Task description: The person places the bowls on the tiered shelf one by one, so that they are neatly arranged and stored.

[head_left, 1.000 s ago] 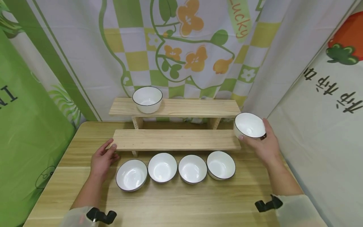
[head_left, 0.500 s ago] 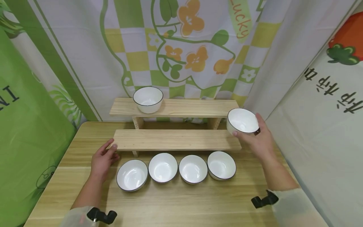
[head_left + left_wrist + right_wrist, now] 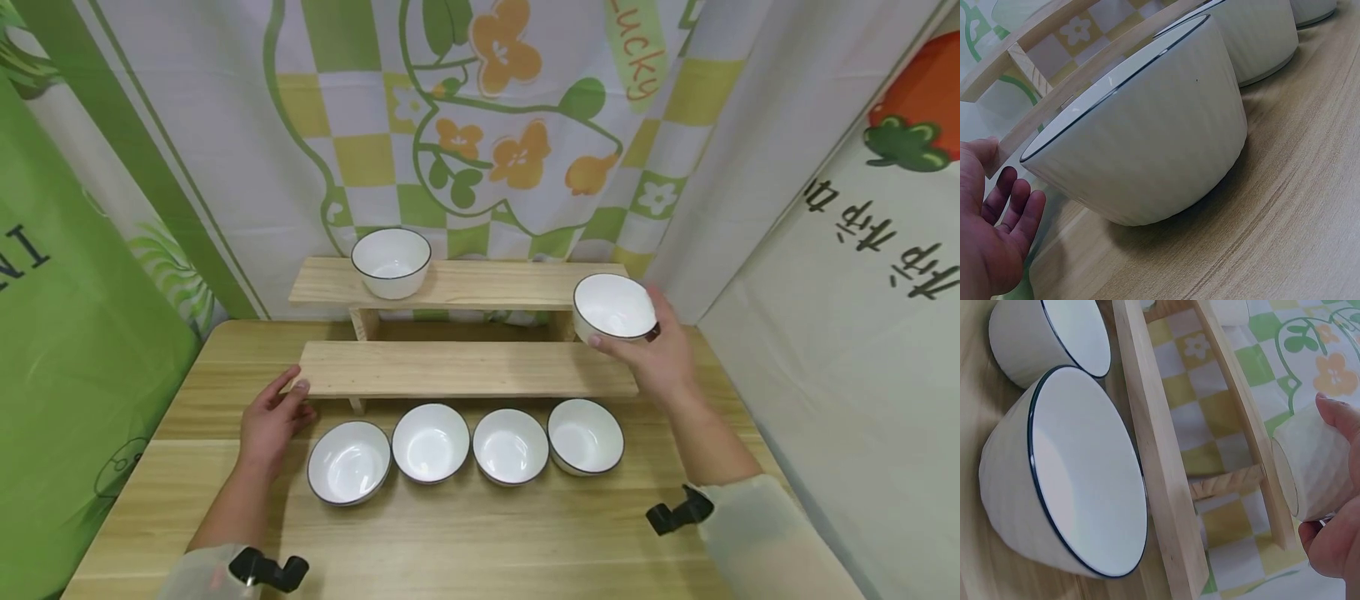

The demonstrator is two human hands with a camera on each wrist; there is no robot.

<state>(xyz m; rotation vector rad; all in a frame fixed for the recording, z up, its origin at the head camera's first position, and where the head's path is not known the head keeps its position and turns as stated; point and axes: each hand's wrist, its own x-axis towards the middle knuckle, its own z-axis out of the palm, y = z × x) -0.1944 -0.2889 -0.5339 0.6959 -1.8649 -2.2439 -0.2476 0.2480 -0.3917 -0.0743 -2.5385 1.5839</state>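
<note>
My right hand [image 3: 663, 354] holds a white bowl [image 3: 613, 307] with a thin dark rim, thumb on its near side and fingers round its right side. The bowl overlaps the right end of the upper shelf board [image 3: 495, 285] in the head view. In the right wrist view the gripped bowl [image 3: 1313, 465] is close by that board. My left hand [image 3: 272, 421] pinches the left end of the lower shelf board [image 3: 465, 369] of the wooden two-tier stand; its other fingers [image 3: 1021, 209] curl loosely below the board. Another white bowl [image 3: 392, 262] stands on the upper board's left part.
Several matching bowls stand in a row on the wooden table [image 3: 480, 542] before the stand, from the leftmost bowl [image 3: 349, 463] to the rightmost bowl [image 3: 585, 437]. A patterned curtain [image 3: 517, 167] hangs behind, with a white curtain [image 3: 847, 333] at the right.
My right hand has carried its bowl leftward and somewhat farther back, toward the upper board's right end. My left hand and the other bowls have stayed put.
</note>
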